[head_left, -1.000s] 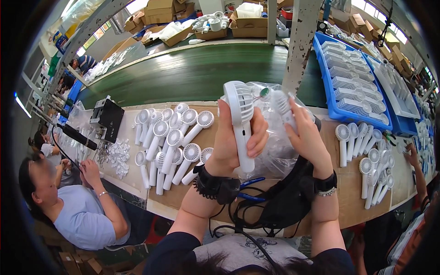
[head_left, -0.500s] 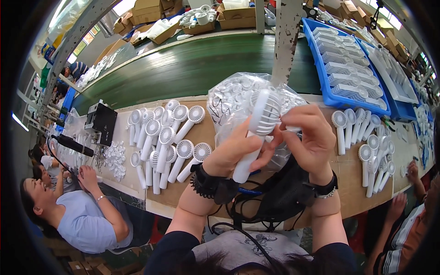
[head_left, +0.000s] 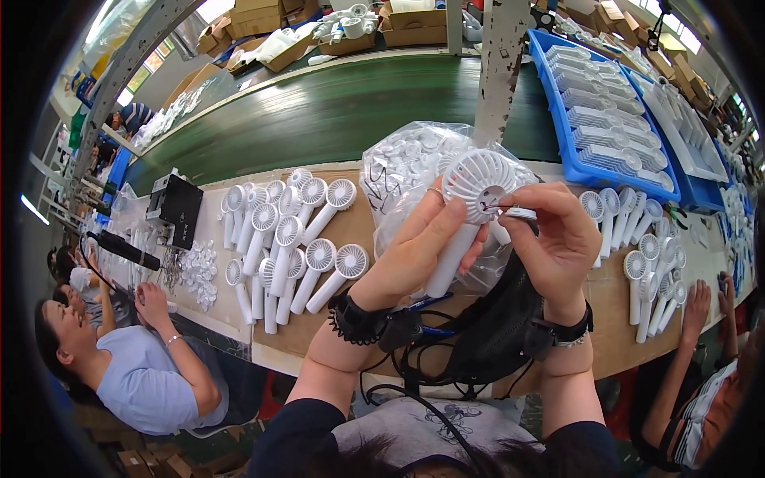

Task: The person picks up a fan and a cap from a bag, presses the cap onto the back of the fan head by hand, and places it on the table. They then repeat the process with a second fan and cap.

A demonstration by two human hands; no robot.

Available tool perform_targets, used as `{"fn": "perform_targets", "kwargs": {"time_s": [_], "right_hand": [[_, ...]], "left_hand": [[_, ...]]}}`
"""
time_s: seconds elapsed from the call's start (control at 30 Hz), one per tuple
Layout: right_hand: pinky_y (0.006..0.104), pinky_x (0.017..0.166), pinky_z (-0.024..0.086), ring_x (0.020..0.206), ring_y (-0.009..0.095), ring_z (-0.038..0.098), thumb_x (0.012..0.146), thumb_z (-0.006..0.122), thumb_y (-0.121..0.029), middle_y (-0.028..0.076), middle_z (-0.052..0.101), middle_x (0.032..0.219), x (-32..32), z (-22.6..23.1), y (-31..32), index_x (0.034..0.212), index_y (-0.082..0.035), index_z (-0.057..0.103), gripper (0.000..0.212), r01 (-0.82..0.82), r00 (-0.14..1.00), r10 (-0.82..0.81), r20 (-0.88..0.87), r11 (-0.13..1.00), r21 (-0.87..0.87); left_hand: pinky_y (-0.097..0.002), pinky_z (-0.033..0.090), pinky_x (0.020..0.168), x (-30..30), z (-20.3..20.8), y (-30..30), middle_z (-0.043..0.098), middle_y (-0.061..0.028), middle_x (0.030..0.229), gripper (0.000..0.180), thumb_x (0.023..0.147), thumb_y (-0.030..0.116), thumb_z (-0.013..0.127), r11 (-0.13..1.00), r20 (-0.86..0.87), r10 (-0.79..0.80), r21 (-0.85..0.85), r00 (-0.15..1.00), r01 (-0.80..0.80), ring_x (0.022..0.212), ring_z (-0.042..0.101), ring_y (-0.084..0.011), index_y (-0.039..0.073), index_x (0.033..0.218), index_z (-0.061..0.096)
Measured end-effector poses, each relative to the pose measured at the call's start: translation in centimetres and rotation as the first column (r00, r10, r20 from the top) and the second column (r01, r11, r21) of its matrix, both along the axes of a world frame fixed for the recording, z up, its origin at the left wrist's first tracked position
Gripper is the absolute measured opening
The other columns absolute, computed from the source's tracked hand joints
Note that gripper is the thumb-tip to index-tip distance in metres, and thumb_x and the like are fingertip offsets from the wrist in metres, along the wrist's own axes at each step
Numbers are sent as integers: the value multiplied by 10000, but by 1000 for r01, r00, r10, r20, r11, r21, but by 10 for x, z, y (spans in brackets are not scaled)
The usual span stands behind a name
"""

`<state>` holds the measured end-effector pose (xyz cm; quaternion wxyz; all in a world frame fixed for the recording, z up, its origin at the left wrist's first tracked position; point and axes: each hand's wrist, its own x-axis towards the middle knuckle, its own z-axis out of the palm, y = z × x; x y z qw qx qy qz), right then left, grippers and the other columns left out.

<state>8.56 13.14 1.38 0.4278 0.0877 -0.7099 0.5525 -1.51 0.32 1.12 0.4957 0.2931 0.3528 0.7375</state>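
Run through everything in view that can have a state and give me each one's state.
Left hand: closed around the held fan
Right hand: pinching the round piece
Held fan: tilted, head up
Round piece: apart from the fan head
Thin wires: exposed beside the round piece
Clear bag: filled with white parts
Blue tray: loaded with stacked white parts
Green belt: running or stopped, cannot tell

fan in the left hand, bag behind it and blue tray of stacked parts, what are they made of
Fan: likely hard plastic, smooth satin white, finely ribbed as if moulded.
Bag: thin clear plastic film, creased and glinting, contents showing through.
Blue tray: probably rigid plastic, evenly coloured.
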Motion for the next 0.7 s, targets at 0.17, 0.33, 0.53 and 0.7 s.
{"fn": "perform_targets", "kwargs": {"time_s": [0.17, 0.33, 0.53, 0.7], "right_hand": [[280, 743, 471, 831, 191, 565, 669, 584, 151, 131, 555, 892, 5, 3, -7, 920, 46, 516, 281, 19, 999, -18, 43, 999, -36], [259, 687, 493, 781, 172, 586, 673, 621, 100, 126, 581, 880, 4, 4, -4, 888, 38, 551, 235, 97, 993, -86, -83, 984, 146], [256, 637, 489, 736, 172, 597, 649, 647, 78, 123, 603, 825, 6, 11, -20, 858, 15, 582, 228, 64, 988, -83, -128, 987, -145], [248, 602, 430, 721, 191, 565, 633, 662, 63, 133, 590, 797, 9, 8, -5, 816, -10, 557, 223, 186, 980, -153, -128, 930, 316]], "left_hand": [[-189, 397, 525, 5, -1, -4, 476, -20, 886, 469, 858, 122, 496, 994, -219, 109, 15, 970, -108, 619, 446, -46, 72, 1247, 241], [-219, 398, 703, 7, 5, -10, 462, -38, 973, 484, 838, 86, 511, 974, -359, 212, 5, 909, -225, 805, 461, -75, 38, 1243, 249], [-283, 291, 915, 10, 3, -8, 411, -84, 1107, 517, 817, 85, 542, 958, -473, 271, 49, 838, -282, 1058, 377, -141, 3, 1233, 246], [-291, 301, 907, 11, 3, -7, 405, -92, 1109, 528, 807, 90, 555, 949, -499, 292, 45, 816, -312, 1053, 382, -148, 6, 1229, 250]]}}
